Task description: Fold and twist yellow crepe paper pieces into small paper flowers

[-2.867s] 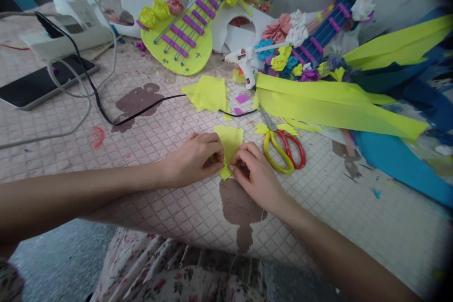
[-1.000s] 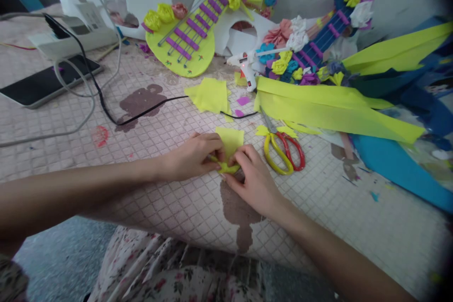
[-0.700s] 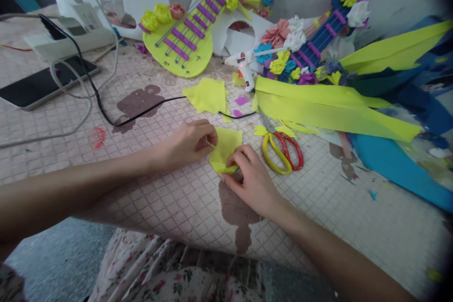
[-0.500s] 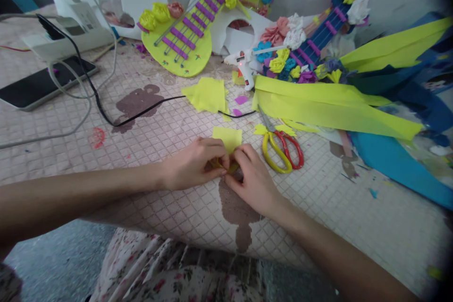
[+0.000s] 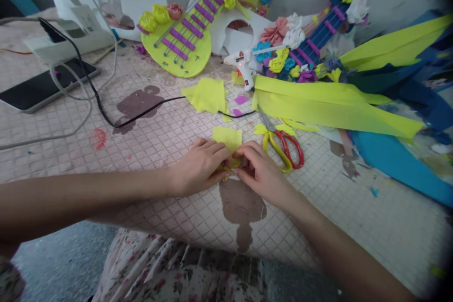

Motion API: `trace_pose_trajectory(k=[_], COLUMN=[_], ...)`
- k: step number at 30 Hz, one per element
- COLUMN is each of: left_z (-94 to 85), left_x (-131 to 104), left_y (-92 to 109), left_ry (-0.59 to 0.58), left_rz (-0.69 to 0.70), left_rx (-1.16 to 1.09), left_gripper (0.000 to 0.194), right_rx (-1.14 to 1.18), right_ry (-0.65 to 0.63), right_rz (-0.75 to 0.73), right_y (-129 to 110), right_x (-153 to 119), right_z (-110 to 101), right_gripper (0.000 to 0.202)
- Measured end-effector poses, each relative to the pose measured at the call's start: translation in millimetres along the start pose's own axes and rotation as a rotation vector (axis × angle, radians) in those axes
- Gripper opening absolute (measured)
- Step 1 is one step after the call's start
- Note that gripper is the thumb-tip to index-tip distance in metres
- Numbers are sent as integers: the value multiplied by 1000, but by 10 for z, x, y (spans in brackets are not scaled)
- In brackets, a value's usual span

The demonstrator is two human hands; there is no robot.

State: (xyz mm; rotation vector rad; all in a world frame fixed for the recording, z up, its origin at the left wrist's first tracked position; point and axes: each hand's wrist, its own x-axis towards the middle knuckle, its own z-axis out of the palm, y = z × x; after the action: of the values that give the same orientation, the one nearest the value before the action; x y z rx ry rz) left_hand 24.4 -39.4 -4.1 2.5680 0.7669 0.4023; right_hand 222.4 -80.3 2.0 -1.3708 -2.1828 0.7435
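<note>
A yellow paper piece [image 5: 227,137] lies on the patterned cloth, its near part covered by my fingers. My left hand [image 5: 203,165] is closed in a pinch on yellow paper at its lower edge. From the right, my right hand [image 5: 260,167] pinches the same paper, its fingertips close to the left ones. Folds of the paper between the fingers are mostly hidden. Scissors with yellow and red handles [image 5: 292,148] rest just right of my right hand. Beyond the hands is a stack of yellow paper pieces [image 5: 207,94].
A white glue gun [image 5: 244,68] stands behind long yellow paper strips [image 5: 329,104]. Decorated guitar-like crafts [image 5: 180,52] lean at the back. At left are a phone [image 5: 46,85], a white power strip [image 5: 67,40] and cables. Blue paper [image 5: 399,165] lies at right.
Both hands have shifted slightly right. My right hand's fingers are curled more, and a bit of yellow paper now shows below the fingertips.
</note>
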Motion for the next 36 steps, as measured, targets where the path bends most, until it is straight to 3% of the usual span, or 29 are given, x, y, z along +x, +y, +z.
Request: trace_pose_trajectory(k=[6, 19, 36], left_z=[-1, -55, -11], left_x=[0, 3, -2], left_y=[-15, -50, -62], left_ry=[14, 132, 87], left_rz=[-6, -37, -40], left_rx=[-63, -234, -175], left_gripper=[3, 14, 12], right_rx=[-92, -14, -90], right_ry=[96, 55, 116], right_rz=[42, 51, 65], right_y=[9, 5, -30], right_x=[9, -4, 7], right_z=[30, -11, 90], right_gripper=[22, 7, 12])
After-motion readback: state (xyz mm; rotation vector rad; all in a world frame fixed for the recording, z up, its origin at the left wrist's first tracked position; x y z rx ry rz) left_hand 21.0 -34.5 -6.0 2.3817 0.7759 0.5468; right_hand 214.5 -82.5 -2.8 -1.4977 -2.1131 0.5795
